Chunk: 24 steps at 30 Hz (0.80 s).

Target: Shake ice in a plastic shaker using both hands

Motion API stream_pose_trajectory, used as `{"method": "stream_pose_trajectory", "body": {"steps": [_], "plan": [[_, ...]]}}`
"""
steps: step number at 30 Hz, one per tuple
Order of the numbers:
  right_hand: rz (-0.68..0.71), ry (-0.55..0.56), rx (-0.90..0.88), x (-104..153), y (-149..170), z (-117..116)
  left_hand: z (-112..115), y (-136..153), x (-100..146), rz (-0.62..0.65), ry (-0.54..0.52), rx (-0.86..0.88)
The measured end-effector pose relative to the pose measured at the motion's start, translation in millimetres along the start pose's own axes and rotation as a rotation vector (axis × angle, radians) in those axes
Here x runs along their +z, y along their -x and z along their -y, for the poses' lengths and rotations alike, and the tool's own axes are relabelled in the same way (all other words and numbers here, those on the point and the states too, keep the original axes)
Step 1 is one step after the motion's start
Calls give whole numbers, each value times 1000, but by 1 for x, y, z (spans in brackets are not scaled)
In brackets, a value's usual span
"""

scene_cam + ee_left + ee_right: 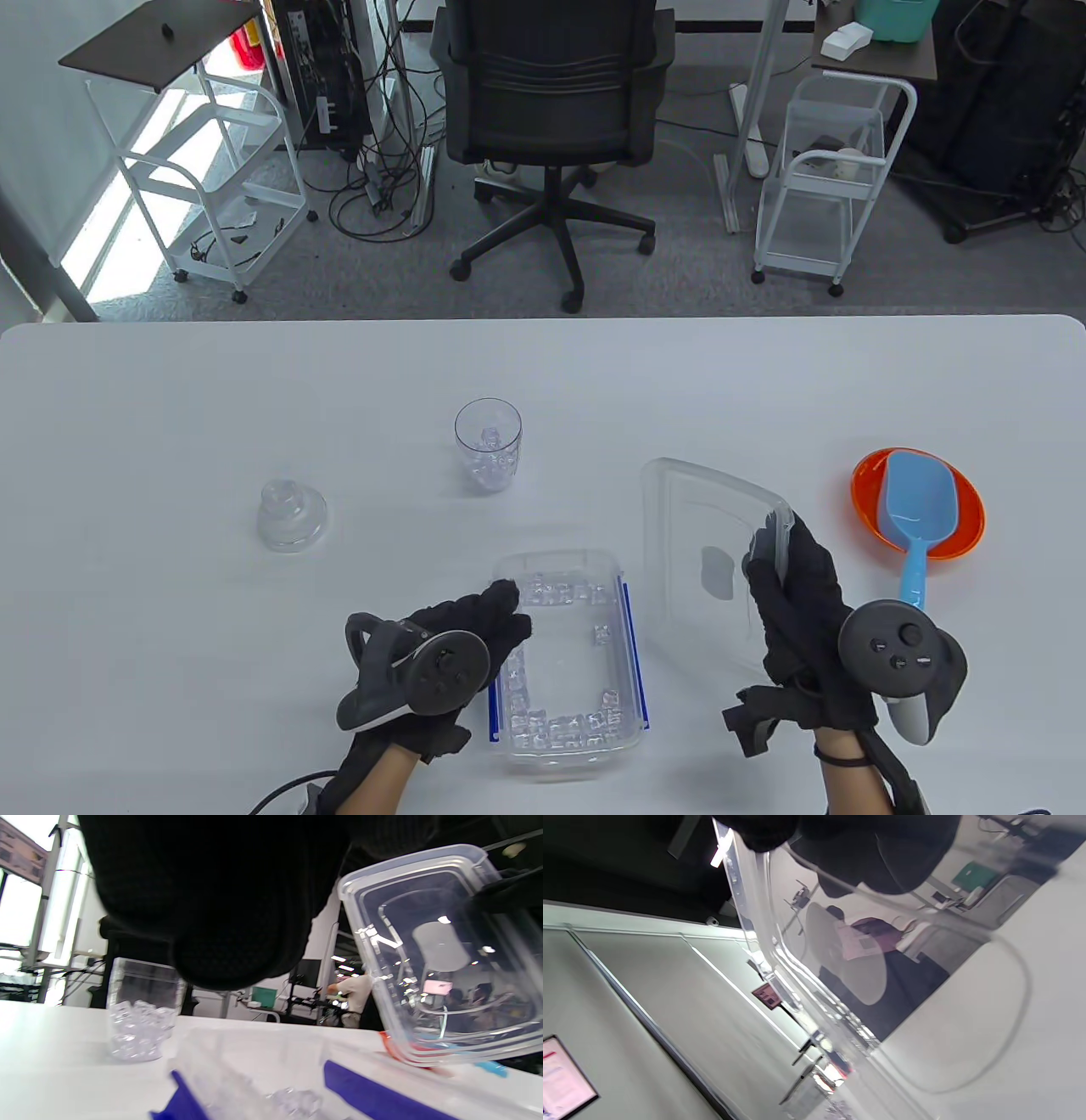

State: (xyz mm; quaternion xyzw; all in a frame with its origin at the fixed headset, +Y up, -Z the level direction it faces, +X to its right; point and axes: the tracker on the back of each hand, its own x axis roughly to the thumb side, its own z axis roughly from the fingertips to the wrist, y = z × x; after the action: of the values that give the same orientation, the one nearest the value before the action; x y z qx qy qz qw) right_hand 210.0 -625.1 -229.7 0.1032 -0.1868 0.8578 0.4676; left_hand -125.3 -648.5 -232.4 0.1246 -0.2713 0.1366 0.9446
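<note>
Two gloved hands, ours: left hand [475,628] rests on the ice box [567,662] rim, steadying it; right hand [793,594] grips one clear lid [708,543], tilted up, seemingly for reclosing. One shaker cup [488,446] holding ice stands mid-worktop [170,407], its one cap [291,514] apart. One scoop [919,509] in one orange bowl [865,484].

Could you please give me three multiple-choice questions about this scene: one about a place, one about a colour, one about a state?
1. Where does the blue scoop lie?
A. in the orange bowl
B. in the ice container
C. inside the shaker cup

2. What colour are the container's side clips?
A. red
B. blue
C. green

3. In what state is the container lid?
A. snapped onto the container
B. held by the right hand
C. flat under the cup

Answers: 1 A, the scoop rests in the bowl; 2 B, blue clips on both sides; 3 B, the right hand grips its edge.
</note>
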Motion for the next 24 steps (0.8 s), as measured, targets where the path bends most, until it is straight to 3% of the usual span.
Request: {"method": "stream_pose_trajectory", "body": {"steps": [4, 9, 18, 24], "plan": [[267, 67, -172, 7, -15, -16, -3, -23, 3, 134, -113, 28], [450, -26, -328, 20, -38, -45, 4, -50, 3, 228, -106, 191], [512, -271, -425, 37, -52, -78, 13, -69, 9, 345, -119, 209], [530, -297, -435, 38, -53, -80, 5, -58, 10, 311, -192, 330]]}}
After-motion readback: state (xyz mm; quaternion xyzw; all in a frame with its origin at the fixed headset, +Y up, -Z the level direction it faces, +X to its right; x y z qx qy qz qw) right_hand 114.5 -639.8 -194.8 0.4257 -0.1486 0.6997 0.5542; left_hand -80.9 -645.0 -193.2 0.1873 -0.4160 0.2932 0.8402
